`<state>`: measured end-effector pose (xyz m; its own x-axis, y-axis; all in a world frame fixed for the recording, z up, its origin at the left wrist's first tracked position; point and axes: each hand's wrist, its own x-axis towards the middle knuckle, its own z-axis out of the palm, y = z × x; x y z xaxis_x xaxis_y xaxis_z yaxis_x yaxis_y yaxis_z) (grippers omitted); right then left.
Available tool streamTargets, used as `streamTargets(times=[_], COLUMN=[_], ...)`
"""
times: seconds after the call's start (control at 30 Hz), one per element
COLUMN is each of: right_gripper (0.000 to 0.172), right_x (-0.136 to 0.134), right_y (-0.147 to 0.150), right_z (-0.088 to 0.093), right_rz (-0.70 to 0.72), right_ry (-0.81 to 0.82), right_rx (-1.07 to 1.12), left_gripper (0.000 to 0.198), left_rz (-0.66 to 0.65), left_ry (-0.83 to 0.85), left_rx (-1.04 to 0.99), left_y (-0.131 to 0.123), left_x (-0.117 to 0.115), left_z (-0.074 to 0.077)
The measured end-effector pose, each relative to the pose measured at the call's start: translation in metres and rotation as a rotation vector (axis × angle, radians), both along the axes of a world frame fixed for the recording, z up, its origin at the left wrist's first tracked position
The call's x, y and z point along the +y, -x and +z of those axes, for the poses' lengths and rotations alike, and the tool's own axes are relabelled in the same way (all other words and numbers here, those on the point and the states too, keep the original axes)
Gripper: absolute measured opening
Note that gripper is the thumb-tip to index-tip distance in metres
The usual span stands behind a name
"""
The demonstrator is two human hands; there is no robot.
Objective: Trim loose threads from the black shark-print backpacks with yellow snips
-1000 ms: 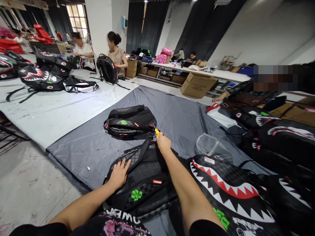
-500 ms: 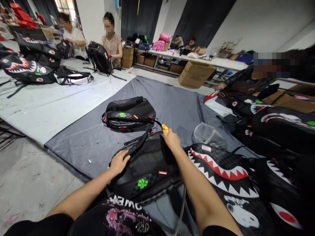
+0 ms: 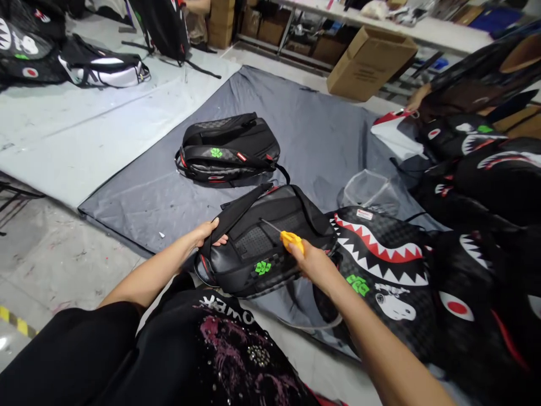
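Observation:
In front of me a black backpack (image 3: pixel 276 248) lies on the dark sheet, its padded back and shoulder straps upward. My left hand (image 3: pixel 209 233) grips the shoulder strap (image 3: pixel 239 211) at the bag's left end, thumb on top and fingertips under it. My right hand (image 3: pixel 310 259) is wrapped around a yellow-handled tool (image 3: pixel 291 241) with a thin metal shaft. That shaft points left over the mesh back panel; whether its tip touches the bag I cannot tell. Just beyond lies a second black backpack (image 3: pixel 228 149), also straps up.
Backpacks with shark-mouth prints (image 3: pixel 380 259) are heaped close on my right, beside a clear plastic bag (image 3: pixel 366 189). A cardboard box (image 3: pixel 369 65) stands by the far workbench (image 3: pixel 439 31). Another person's hand (image 3: pixel 418 98) shows at the upper right. More bags (image 3: pixel 105 70) lie at the upper left.
My view has tipped downward. The right hand with the yellow-handled tool has moved from the bag's far edge back over its middle. The left hand has shifted from resting on the bag to gripping its strap.

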<state>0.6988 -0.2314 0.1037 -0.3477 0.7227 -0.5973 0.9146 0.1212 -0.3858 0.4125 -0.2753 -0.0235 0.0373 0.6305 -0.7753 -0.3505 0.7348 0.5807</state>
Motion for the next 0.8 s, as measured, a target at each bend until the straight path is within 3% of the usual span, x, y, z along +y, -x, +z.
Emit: streamTargets(times=[0.1,0.2,0.4,0.47,0.53,0.63,0.67,0.73,0.8], right_gripper=[0.047,0.044,0.042,0.041,0.045,0.049,0.048,0.044,0.043], right_x=[0.011,0.015,0.0,-0.003,0.001,0.013,0.016,0.016,0.009], right_y=[0.01,0.023,0.044,0.041,0.033,0.017,0.014,0.011,0.011], right_z=[0.005,0.014,0.028,0.034,0.041,0.048,0.049,0.05,0.049], right_rz=[0.091,0.038,0.018,0.028,-0.009,-0.177,-0.216,-0.248,-0.285], right_ry=[0.08,-0.021,0.041,0.148,0.178,-0.147,-0.208,-0.141,-0.07], right_rx=[-0.002,-0.063,-0.042,-0.046,-0.086,-0.324,-0.387,-0.409,-0.385], left_gripper=[0.06,0.06,0.055,0.047,0.052,0.063,0.063,0.062,0.06], left_rz=[-0.061,-0.097,-0.177,-0.22,-0.363,-0.678,-0.762,-0.875,-0.886], left_ry=[0.023,0.026,-0.039,-0.156,-0.355,-0.639,-0.69,-0.782,-0.881], left_rx=[0.043,0.071,0.221,0.36,0.655,1.124,1.197,1.266,1.279], left_y=[-0.001,-0.005,-0.014,-0.021,-0.029,-0.041,-0.044,-0.049,-0.055], left_x=[-0.001,-0.005,-0.021,-0.031,-0.041,-0.051,-0.052,-0.053,-0.055], left_z=[-0.002,-0.007,-0.002,0.003,0.008,0.012,0.013,0.016,0.022])
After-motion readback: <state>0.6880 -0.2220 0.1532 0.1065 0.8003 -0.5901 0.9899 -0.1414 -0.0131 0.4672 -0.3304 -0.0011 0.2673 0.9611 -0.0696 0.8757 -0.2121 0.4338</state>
